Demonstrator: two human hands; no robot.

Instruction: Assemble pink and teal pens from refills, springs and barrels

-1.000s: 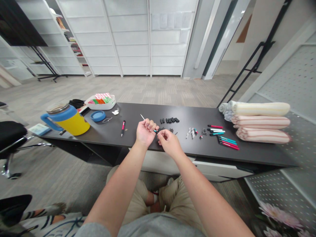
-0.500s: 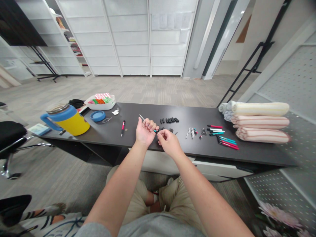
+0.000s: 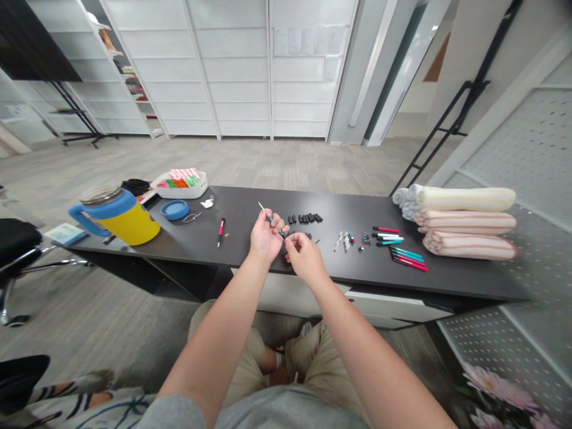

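Note:
My left hand [image 3: 267, 235], palm turned up, has its fingers curled round a teal pen barrel [image 3: 270, 220]. A thin white stick [image 3: 261, 207], like a refill, pokes out of the barrel's upper end. Thumb and fingertips of my right hand [image 3: 306, 255] pinch a small black pen part [image 3: 283, 235] at the barrel's lower end, and the fingers hide much of it. Just beyond the hands lie black tubular pen grips [image 3: 308, 218]. More dark pieces [image 3: 304, 236] show partly behind my right hand. Left of my hands rests a red-and-black pen [image 3: 221, 232].
To the right lie white and silver small parts [image 3: 346, 241], tiny metal pieces [image 3: 367, 239], coloured pen barrels [image 3: 409, 259] and rolled towels [image 3: 467, 221]. At left stand a yellow-and-blue jug [image 3: 134, 221], a blue lid [image 3: 174, 210] and a white basket [image 3: 196, 192] of wrapped items.
My left hand has shifted slightly right and up, and the teal barrel with its white stick stands a little steeper. My right hand keeps its pinch. The camera view has shifted slightly.

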